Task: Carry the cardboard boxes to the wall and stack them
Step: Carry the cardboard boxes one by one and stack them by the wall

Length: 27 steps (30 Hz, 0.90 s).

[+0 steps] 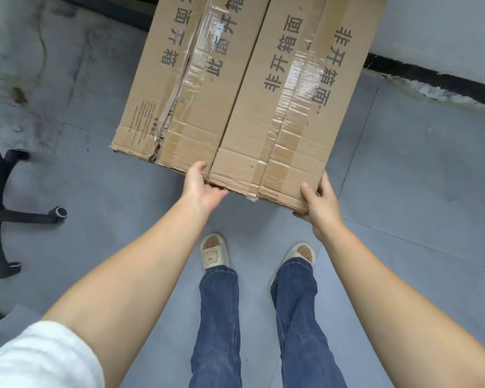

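Both hands (202, 189) grip a worn, tape-striped cardboard box (277, 107) with printed characters.

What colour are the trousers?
Blue denim trousers, clearest in the head view.

Even, diffuse bright light with a cool cast; shadows on the floor (403, 163) are faint. White glare sits on the tape strips of the cardboard box (235, 93). Left of the box, the chair base (0, 197) is motion-blurred; wide-angle distortion bends the frame edges.
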Tool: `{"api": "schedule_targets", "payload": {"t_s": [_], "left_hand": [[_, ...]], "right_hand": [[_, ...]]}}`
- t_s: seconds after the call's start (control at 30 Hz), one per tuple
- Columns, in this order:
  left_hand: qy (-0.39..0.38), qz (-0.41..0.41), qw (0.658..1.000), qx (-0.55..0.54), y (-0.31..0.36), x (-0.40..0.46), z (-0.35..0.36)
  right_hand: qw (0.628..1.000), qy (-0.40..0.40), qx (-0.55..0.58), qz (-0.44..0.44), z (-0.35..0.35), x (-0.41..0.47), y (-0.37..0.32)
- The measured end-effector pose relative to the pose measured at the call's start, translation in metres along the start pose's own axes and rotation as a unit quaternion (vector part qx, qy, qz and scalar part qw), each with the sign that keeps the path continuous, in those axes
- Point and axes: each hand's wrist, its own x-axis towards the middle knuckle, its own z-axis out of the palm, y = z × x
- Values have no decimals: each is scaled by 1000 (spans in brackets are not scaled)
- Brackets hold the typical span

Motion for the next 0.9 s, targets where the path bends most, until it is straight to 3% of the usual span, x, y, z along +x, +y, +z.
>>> {"api": "schedule_targets", "payload": {"t_s": [0.17,0.27,0.33,0.5,0.67,0.83,0.9], "left_hand": [[22,32,997,71,1,-35,-13],[-2,51,989,138,5,-88,-11],[-36,76,975,205,10,-137,-8],[-111,223,873,419,21,-272,-14],[-182,353,778,486,28,-366,-39],[-234,364,754,494,38,-399,-66],[-269,360,724,523,47,-405,-69]], "right_hand": [[997,-23,-56,46,-14,-30,-11],[990,-29,-116,74,-34,-69,-31],[988,-32,-148,44,-50,-104,-54],[973,-52,-191,-119,-95,-220,-113],[958,-18,-167,-234,-121,-324,-129],[954,90,-56,-281,-100,-401,-105],[949,138,-12,-284,-80,-426,-84]]}}
